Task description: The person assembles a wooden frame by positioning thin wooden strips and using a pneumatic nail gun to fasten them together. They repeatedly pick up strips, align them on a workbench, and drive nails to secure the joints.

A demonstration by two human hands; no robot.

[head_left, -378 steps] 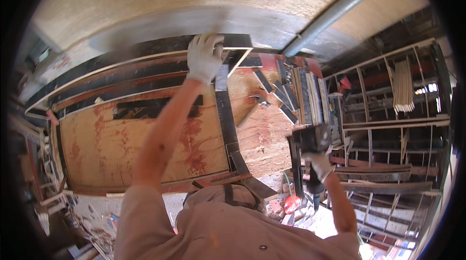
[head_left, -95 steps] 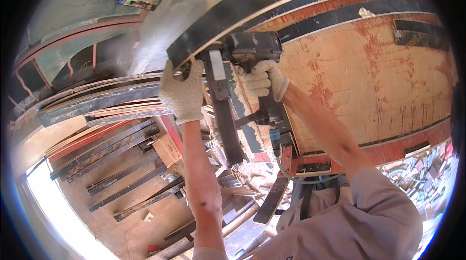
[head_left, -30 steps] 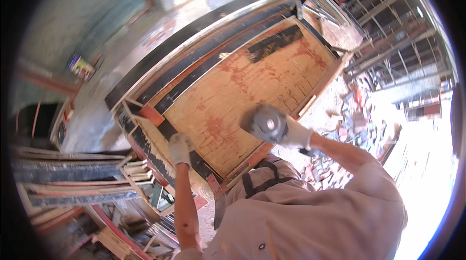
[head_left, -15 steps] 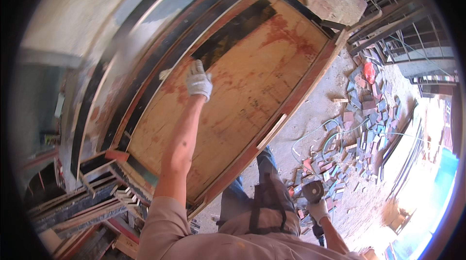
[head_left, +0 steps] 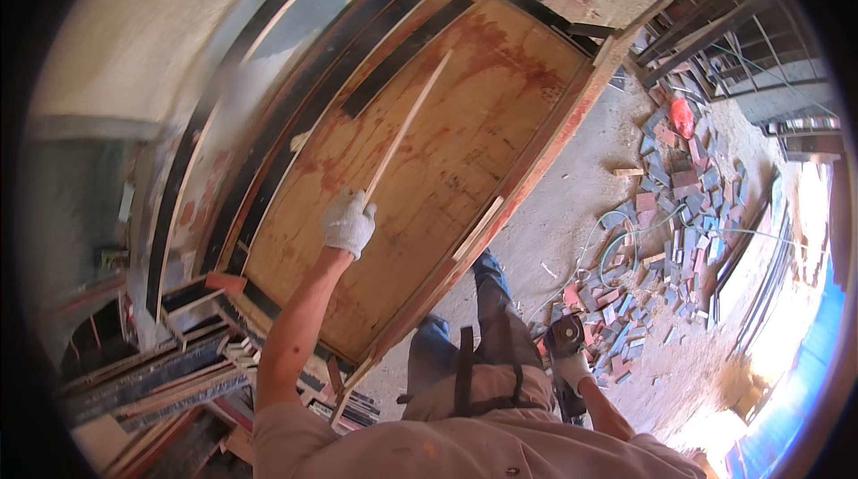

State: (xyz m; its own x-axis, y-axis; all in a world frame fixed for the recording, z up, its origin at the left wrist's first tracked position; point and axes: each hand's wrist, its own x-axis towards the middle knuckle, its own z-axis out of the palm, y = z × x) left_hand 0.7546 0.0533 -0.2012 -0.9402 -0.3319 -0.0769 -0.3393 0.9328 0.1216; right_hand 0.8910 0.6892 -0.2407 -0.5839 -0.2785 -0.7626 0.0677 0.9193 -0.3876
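L hand (head_left: 348,224) fingers pinch near end of long thin strip (head_left: 407,126), over worktop (head_left: 429,189); R hand (head_left: 574,368) wraps nail gun (head_left: 566,336), fingertips unclear. Strip prob. light, stiffish, may whip; 1-hand hold nr. middle balances better.

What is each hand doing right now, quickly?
Left hand: closed, holding a long pale strip.
Right hand: closed, holding a black power tool.
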